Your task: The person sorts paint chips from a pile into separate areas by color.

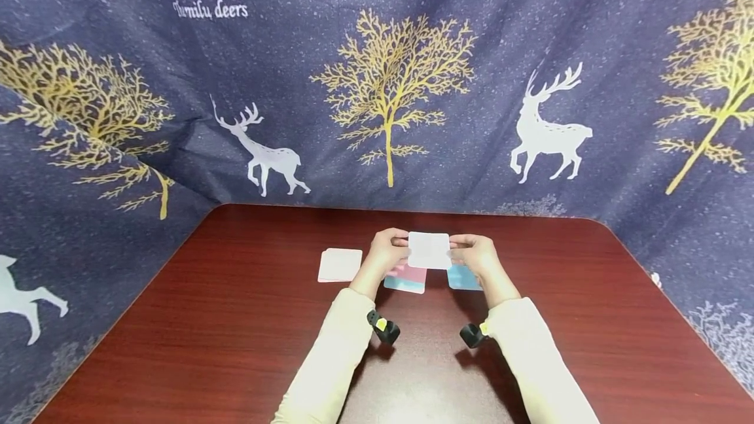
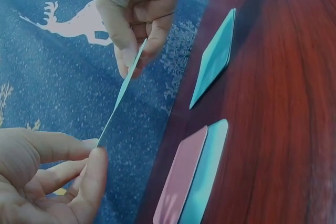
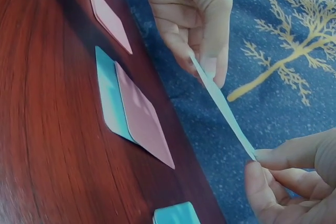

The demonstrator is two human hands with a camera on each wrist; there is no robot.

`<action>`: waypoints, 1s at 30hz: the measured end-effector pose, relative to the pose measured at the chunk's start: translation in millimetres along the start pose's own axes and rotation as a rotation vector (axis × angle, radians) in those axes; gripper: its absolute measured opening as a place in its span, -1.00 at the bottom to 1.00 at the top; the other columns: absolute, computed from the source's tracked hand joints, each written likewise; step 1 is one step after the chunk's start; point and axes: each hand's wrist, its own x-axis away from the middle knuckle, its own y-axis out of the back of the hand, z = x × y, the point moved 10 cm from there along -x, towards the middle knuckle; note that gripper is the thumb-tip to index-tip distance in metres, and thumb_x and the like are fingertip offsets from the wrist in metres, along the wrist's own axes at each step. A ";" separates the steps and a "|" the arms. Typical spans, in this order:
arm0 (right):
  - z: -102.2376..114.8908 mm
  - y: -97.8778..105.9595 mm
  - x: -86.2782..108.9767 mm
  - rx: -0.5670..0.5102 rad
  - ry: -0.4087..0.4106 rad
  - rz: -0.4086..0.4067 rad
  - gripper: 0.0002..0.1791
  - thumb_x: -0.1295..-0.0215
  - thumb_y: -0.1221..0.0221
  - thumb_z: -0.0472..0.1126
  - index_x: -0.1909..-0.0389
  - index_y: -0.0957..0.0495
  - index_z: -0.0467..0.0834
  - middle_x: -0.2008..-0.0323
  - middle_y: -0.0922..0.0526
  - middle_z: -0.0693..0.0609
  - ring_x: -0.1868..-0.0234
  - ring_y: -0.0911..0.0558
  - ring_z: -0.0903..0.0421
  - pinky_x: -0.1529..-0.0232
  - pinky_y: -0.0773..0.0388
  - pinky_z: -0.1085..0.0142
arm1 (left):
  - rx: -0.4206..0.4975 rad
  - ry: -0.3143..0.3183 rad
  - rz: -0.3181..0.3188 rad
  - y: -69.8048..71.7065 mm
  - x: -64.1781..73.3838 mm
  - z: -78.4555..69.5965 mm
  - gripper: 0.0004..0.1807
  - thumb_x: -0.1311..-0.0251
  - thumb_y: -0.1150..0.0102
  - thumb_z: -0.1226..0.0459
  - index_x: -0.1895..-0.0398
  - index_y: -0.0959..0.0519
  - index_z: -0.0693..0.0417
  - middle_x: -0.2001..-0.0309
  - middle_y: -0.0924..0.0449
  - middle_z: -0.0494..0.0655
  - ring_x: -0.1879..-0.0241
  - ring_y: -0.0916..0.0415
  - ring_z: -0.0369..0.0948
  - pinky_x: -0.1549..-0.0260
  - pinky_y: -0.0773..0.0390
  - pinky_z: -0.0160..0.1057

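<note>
Both hands hold one thin card (image 1: 429, 250) with rounded corners above the table, its white face showing in the head view. My left hand (image 1: 385, 255) pinches its left edge between thumb and fingers. At the opposite edge, my right hand (image 1: 480, 256) pinches it the same way. In both wrist views the card is seen nearly edge-on, pale green and slightly bent. Below it on the table, a pink card (image 3: 144, 114) overlaps a light blue card (image 3: 113, 103). A blue card pile (image 2: 214, 59) lies to their right, partly behind my right hand in the head view.
A small stack of pale pink cards (image 1: 340, 265) lies left of my left hand. Everything lies on a dark red wooden table (image 1: 235, 326). Behind it hangs a blue cloth (image 1: 353, 149) printed with deer and trees. Each wrist carries a black strap-on camera (image 1: 385, 329).
</note>
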 end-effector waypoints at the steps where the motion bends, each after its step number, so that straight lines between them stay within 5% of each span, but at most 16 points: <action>1: 0.4 2.3 -0.3 0.008 0.001 0.000 -0.56 -0.19 -0.15 -0.49 -0.12 -0.42 -0.49 -0.03 -0.53 -0.40 0.37 -0.64 0.24 0.19 -0.64 0.28 | 0.005 0.008 0.006 -1.9 -0.5 -0.9 -0.55 -0.10 -0.15 0.42 -0.12 -0.51 0.09 0.08 -0.62 0.02 0.26 -0.66 0.12 0.34 -0.64 0.06; 7: -1.8 16.3 -1.4 0.053 -0.011 0.010 -0.54 -0.25 -0.13 -0.43 -0.18 -0.39 -0.45 -0.11 -0.48 -0.39 0.32 -0.67 0.21 0.00 -0.58 0.13 | -0.008 0.005 0.032 -13.4 -1.6 -13.3 -0.56 -0.10 -0.14 0.40 -0.11 -0.51 0.09 0.07 -0.63 -0.04 0.33 -0.67 0.10 0.42 -0.64 0.06; 11: -1.9 25.8 -2.5 0.081 0.008 -0.006 -0.55 -0.24 -0.14 -0.43 -0.15 -0.40 -0.47 -0.05 -0.51 -0.40 0.36 -0.65 0.25 0.06 -0.61 0.17 | -0.012 -0.036 0.032 -22.1 -3.7 -20.9 -0.56 -0.11 -0.16 0.42 -0.12 -0.51 0.15 0.05 -0.63 0.06 0.28 -0.65 0.17 0.39 -0.63 0.11; 16: -1.9 34.3 -4.0 0.104 0.026 -0.034 -0.58 -0.23 -0.13 -0.44 -0.11 -0.42 -0.49 0.01 -0.53 -0.41 0.40 -0.62 0.29 0.18 -0.64 0.28 | -0.003 -0.130 -0.015 -26.8 -6.9 -28.9 -0.58 -0.01 -0.18 0.50 -0.02 -0.57 0.26 0.20 -0.67 0.14 0.35 -0.66 0.01 0.41 -0.65 -0.16; 19: -3.6 38.2 -4.3 0.119 0.031 -0.050 -0.59 -0.24 -0.14 -0.42 -0.11 -0.44 -0.48 0.00 -0.54 -0.40 0.39 -0.60 0.29 0.22 -0.64 0.33 | 0.014 -0.132 -0.030 -30.5 -9.1 -26.1 -0.59 0.01 -0.19 0.52 0.00 -0.58 0.28 0.24 -0.68 0.14 0.40 -0.64 -0.12 0.37 -0.64 -0.28; 30: -18.3 47.5 -1.5 0.158 0.020 -0.070 -0.59 -0.24 -0.13 -0.41 -0.11 -0.43 -0.47 -0.01 -0.56 -0.38 0.42 -0.58 0.31 0.26 -0.63 0.32 | 0.095 -0.108 0.010 -52.4 -12.7 -11.4 -0.58 -0.02 -0.12 0.58 -0.04 -0.54 0.35 0.23 -0.62 0.18 0.28 -0.63 -0.06 0.30 -0.67 -0.17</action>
